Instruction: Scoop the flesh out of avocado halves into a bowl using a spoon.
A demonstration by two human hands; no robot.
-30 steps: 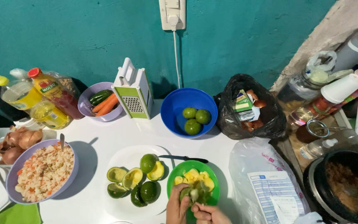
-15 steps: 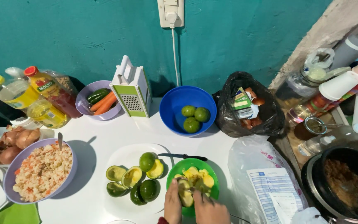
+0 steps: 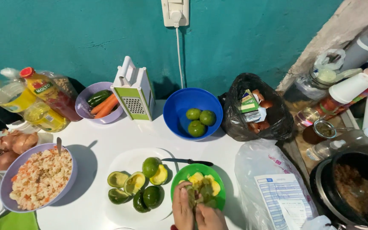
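Both my hands meet at the bottom edge over a green bowl (image 3: pixel 183 176) of yellow-green avocado pieces. My left hand (image 3: pixel 182 210) and my right hand (image 3: pixel 211 217) pinch a dark avocado skin (image 3: pixel 199 194) between them, right above the pieces. Just left of the bowl, a white plate (image 3: pixel 129 162) carries several halved avocados (image 3: pixel 133 182) and a whole lime. A black-handled knife (image 3: pixel 187 161) lies across the plate's far edge, behind the green bowl.
A purple bowl of rice mix (image 3: pixel 39 176) sits at the left. Oil bottles (image 3: pixel 28 101), a bowl of carrots (image 3: pixel 99 104), a grater (image 3: pixel 134 90), a blue bowl of limes (image 3: pixel 198 113) and a black bag (image 3: pixel 255 108) line the wall. A dark pot (image 3: pixel 356 187) stands right.
The hands have shifted slightly within the green bowl, turning the piece of avocado skin they hold. Everything else on the table stays where it was.
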